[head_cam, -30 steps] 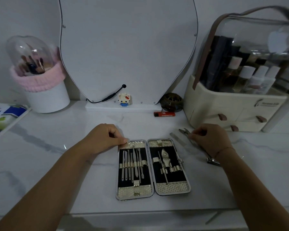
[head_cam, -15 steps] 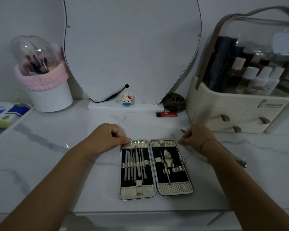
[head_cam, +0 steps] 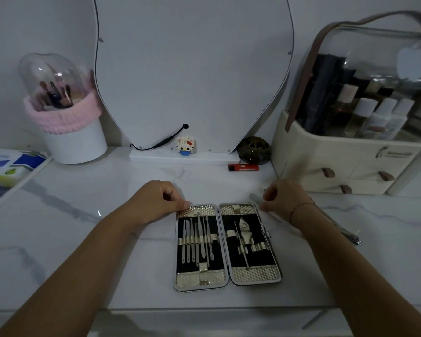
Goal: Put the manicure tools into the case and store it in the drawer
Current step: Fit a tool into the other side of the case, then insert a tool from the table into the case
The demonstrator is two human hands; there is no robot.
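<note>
Case (head_cam: 226,246) lies open flat on the desk (head_cam: 102,244), centre, both halves up and most loops filled. Left hand (head_cam: 158,200): fingers curled, thumb tip on the case's far-left corner; cannot resolve whether it nips the rim. Right hand (head_cam: 284,200): fingers curled, apparently pinching a thin nail file (head_cam: 255,197) just beside the far-right corner. A nipper (head_cam: 348,233) lies loose on the desk behind the right wrist. Risks, judged: the pinch on the file looks shallow and near one end, so the file may pivot or drop on lifting. Sliding it under an elastic loop could drag the case if the left thumb eases off. The right forearm sits close to the nipper and could sweep it outward. Shutting the case over a badly seated tool would foul the clasp. Clearance: the case's near end sits close to the desk's front edge, leaving little margin there. There is bare desk to the left and beyond the case up to the lighter (head_cam: 243,167). The drawers (head_cam: 309,170) at far right are closed.
</note>
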